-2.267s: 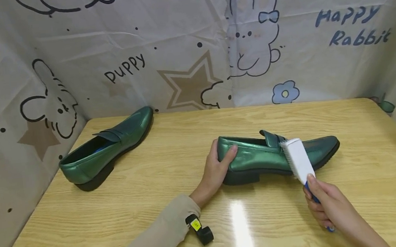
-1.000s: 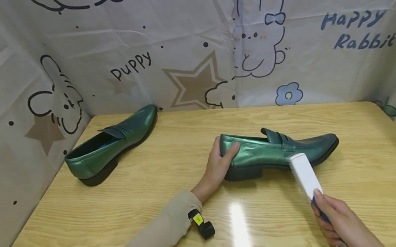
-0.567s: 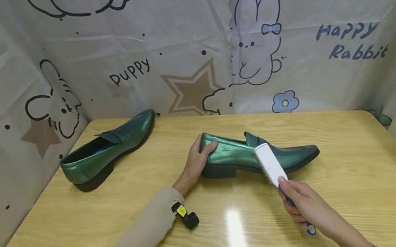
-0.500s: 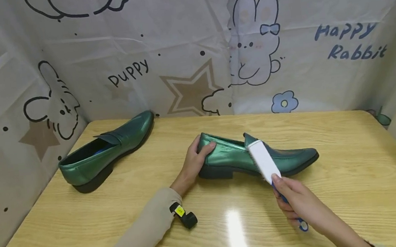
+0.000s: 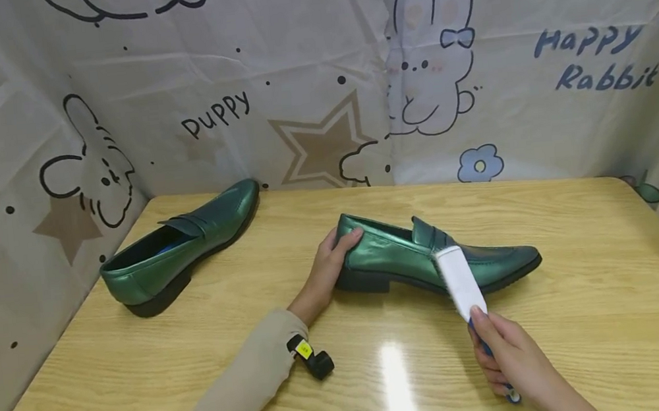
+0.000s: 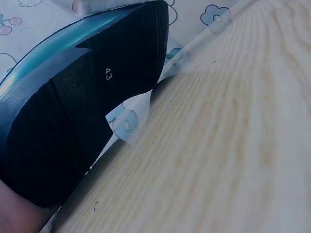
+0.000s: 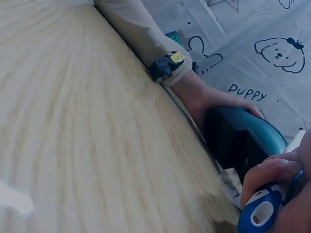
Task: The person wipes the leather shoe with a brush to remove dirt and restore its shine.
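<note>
My left hand grips the heel of a metallic green loafer, thumb on the near side. The shoe lies with its toe to the right, its side turned towards me. In the left wrist view its dark sole shows the number 43. My right hand holds a white brush by its blue handle, thumb against the back of the head. The bristles face left and meet the near side of the loafer just below the strap. In the right wrist view, fingers curl round the blue handle.
A second green loafer stands at the left of the wooden table, toe pointing to the back. A printed cloth hangs behind and along the sides. A black strap camera sits on the left wrist.
Over the span the held loafer and both hands have shifted left. In the last half second the brush has slid right and slightly down the shoe's side; the left hand keeps its grip on the heel.
</note>
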{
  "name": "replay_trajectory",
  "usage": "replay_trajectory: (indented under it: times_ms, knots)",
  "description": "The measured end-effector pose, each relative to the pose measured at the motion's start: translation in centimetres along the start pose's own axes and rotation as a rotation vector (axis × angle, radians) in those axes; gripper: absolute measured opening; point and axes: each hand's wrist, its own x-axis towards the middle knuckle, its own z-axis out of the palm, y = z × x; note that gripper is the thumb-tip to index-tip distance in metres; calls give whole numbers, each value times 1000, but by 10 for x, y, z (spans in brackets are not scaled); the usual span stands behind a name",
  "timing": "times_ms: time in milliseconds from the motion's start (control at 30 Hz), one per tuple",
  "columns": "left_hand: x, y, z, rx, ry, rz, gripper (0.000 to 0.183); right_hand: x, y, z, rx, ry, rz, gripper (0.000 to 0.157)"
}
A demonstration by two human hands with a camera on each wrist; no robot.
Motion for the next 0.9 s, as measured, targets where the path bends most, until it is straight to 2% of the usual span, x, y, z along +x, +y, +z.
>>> replay_trajectory:
  times_ms: [100, 400, 500, 767, 900]
  knots:
    - [1, 2, -1, -4, 0, -8, 48, 0, -1, 2, -2, 26, 3, 50]
    - [-1, 2, -2, -4, 8, -32, 45, 20, -26, 2, -10, 39, -123, 51]
    - [-1, 3, -1, -6, 22, -29, 46, 18, -25, 4, -6, 56, -98, 52]
    - [0, 4, 2, 9, 19, -4, 45, -3, -1, 13, 1, 69, 17, 52]
    - [1, 4, 2, 16, 13, -4, 45, 1, -5, 15, 11, 79, 4, 52]
